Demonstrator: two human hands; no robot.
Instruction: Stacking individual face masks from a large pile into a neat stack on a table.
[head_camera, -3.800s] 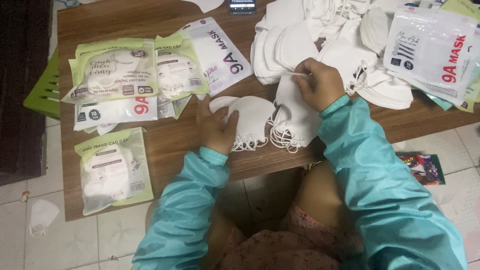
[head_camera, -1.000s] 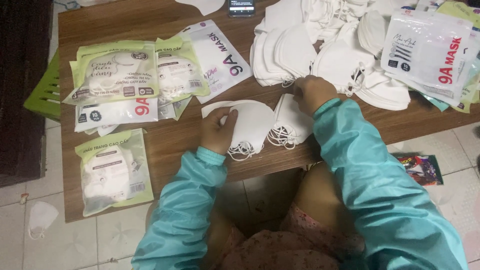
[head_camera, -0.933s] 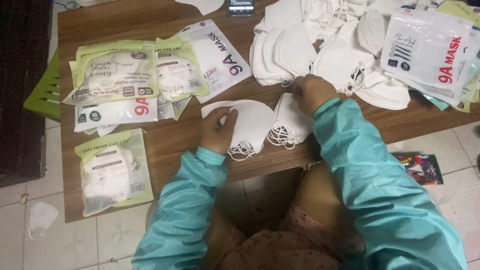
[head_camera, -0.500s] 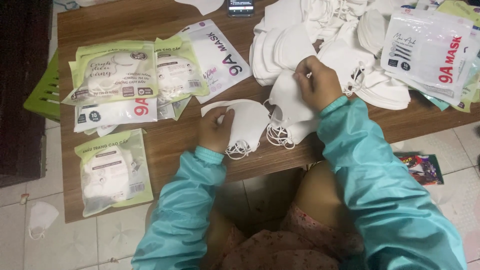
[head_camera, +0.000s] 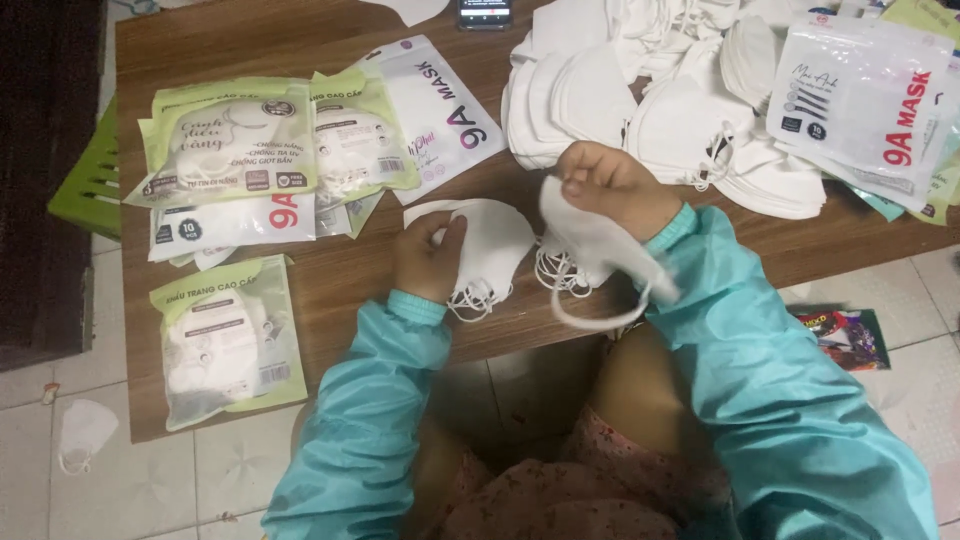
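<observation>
A small home packing spot is suggested rather than a factory. A low wooden tabletop (head_camera: 330, 300) is set over a worn tiled floor (head_camera: 130, 470), at which a seated person's knees are seen. Loose white face masks (head_camera: 640, 100) are heaped at 1 o'clock, while sealed mask packets (head_camera: 230, 145) are stacked at 10 o'clock. A phone (head_camera: 485, 12) is left at 12 o'clock, and a green plastic stool (head_camera: 85, 185) stands at 9 o'clock.

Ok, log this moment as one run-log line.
left hand: pressing on small mask stack | right hand: lifting one white mask | loose mask pile: behind | table: wooden
</observation>
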